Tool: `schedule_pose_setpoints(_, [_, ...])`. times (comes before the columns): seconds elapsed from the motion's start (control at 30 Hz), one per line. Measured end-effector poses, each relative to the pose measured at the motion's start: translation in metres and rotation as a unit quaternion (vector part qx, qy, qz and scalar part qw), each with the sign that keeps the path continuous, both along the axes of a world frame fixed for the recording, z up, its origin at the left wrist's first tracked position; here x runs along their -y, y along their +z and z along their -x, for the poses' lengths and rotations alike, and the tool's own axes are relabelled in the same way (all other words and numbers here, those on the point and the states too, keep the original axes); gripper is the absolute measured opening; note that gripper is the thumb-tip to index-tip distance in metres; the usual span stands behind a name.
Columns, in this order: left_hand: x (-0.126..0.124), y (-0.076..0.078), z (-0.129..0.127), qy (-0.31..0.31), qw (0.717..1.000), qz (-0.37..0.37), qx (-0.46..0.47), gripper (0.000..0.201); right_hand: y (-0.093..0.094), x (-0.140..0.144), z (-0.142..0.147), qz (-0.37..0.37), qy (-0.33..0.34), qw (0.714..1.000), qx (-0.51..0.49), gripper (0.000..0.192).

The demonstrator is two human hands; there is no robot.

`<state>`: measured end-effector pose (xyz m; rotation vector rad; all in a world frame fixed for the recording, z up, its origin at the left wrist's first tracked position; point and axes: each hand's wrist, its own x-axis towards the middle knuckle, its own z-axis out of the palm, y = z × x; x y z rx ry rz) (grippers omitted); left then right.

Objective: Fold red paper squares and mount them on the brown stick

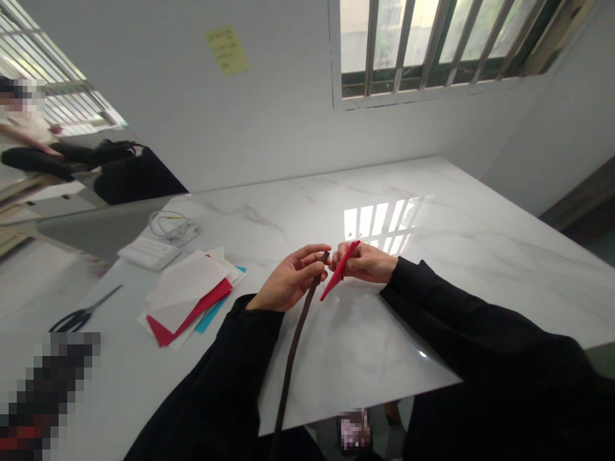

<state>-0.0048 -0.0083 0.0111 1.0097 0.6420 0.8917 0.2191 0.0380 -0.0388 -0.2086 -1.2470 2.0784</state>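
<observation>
Two hands at frame centre, both in black sleeves, meeting over a white marble table. Left hand: fingers curled, thumb and forefinger pinching the top end of a dark brown strap. Strap runs from the pinch down and slightly left, crosses the near table edge and leaves the frame at bottom centre. Right hand: fingers closed, pinching a narrow red paper piece, folded or cut to a long pointed shape; can't tell which. Red piece is tilted, upper end at the fingertips, lower tip pointing down-left, just beside the strap's top end. Whether paper and strap touch: can't tell, fingers overlap there.

Left of centre, on the table: loose stack of paper sheets, white on top, red and teal edges showing underneath. Well apart from the hands. Lower left: black-handled scissors, lying flat, blades pointing up-right toward the stack. Above the stack: flat white ribbed object, and just behind it a coiled white cable w/ a bit of yellow.

Upper centre-left on the wall: yellow sticky note, writing too small to read. Upper right: barred window; its bright reflection on the tabletop sits just above the hands. Upper left: mirror-like panel w/ another person, seated.
</observation>
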Motion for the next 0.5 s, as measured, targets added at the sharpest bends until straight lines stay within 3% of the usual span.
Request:
schedule_pose_setpoints(0.17, [-0.001, -0.001, 0.003, 0.003, 0.999, 0.032, -0.008, 0.037, 0.001, -0.001, 0.001, -0.012, -0.017, 1.000, 0.016, 0.035])
schedule_pose_setpoints(0.5, [0.006, 0.010, -0.001, -0.035, 0.999, -0.003, -0.033, 0.030, 0.006, 0.003, 0.002, -0.036, -0.060, 0.997, 0.040, 0.027])
